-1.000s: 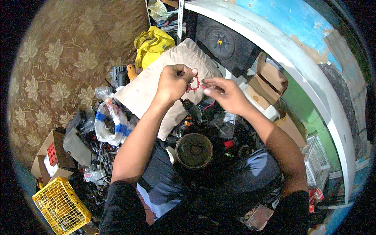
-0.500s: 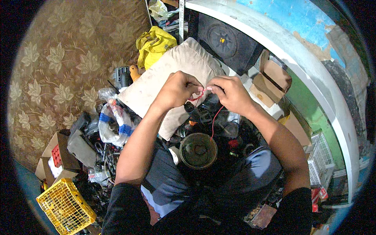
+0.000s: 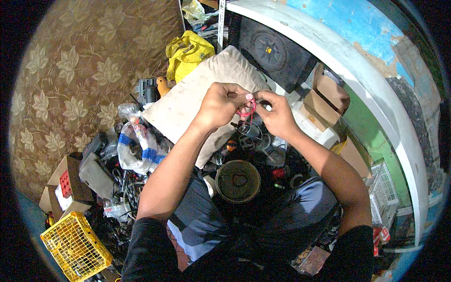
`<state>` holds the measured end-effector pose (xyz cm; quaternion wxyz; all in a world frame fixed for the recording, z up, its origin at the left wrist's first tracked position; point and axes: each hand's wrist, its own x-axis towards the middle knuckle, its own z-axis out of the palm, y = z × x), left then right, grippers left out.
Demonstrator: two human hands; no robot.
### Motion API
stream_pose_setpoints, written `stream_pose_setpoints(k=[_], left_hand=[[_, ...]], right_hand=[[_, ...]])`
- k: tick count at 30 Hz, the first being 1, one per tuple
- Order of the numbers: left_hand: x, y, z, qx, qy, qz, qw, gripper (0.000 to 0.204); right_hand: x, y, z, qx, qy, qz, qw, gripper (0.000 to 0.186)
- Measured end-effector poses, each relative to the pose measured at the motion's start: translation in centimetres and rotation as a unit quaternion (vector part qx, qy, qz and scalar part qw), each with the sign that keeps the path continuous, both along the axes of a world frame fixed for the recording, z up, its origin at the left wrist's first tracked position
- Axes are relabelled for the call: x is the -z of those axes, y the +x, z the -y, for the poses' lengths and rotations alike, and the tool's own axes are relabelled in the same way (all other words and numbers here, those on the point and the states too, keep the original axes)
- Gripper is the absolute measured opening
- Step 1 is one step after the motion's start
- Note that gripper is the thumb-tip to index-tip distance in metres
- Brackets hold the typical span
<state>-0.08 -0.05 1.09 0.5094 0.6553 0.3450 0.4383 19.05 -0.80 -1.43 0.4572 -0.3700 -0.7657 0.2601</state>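
Observation:
Just below the middle of the beige pillow (image 3: 197, 94), my left hand (image 3: 223, 103) pinches a knotted red cord (image 3: 249, 113) that hangs in a small loop under its fingers. Close on its right, my right hand (image 3: 275, 113) has its fingertips pinched on the same cord, near my left thumb. A short end of the cord dangles between them. Beneath are dark clutter with a clear container (image 3: 250, 131) and a round open metal pot (image 3: 237, 182), standing between my legs.
A yellow bag (image 3: 185, 54) lies behind the pillow, a speaker box (image 3: 263, 49) at the back. Cardboard boxes (image 3: 319, 108), a white basket (image 3: 383, 192) and a white ledge line the right. On the left are a patterned mattress (image 3: 80, 70), plastic-wrapped items and a yellow crate (image 3: 75, 242).
Both hands have moved right and come closer together on the red cord. The long strand seen hanging toward the pot half a second ago now hangs shorter between my hands.

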Motion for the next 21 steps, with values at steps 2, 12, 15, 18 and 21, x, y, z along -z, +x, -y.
stream_pose_setpoints(k=[2,12,15,18,21], left_hand=[[-0.1,0.3,0.2,-0.009,-0.022,0.012,1.000,0.014],[-0.1,-0.1,0.1,-0.037,0.039,-0.020,0.998,0.014],[0.0,0.0,-0.1,-0.029,0.025,-0.007,0.999,0.015],[-0.6,0.1,0.4,-0.039,0.030,-0.029,0.998,0.014],[-0.5,0.1,0.3,-0.062,0.060,-0.057,0.995,0.014]], right_hand=[[0.2,-0.2,-0.1,-0.063,-0.129,-0.057,0.988,0.015],[0.3,-0.4,0.4,-0.152,-0.326,-0.246,0.900,0.021],[0.3,0.0,0.1,-0.165,-0.337,-0.238,0.896,0.021],[0.1,0.6,0.0,-0.218,-0.373,-0.281,0.857,0.021],[0.1,0.8,0.1,-0.229,-0.397,-0.293,0.839,0.020]])
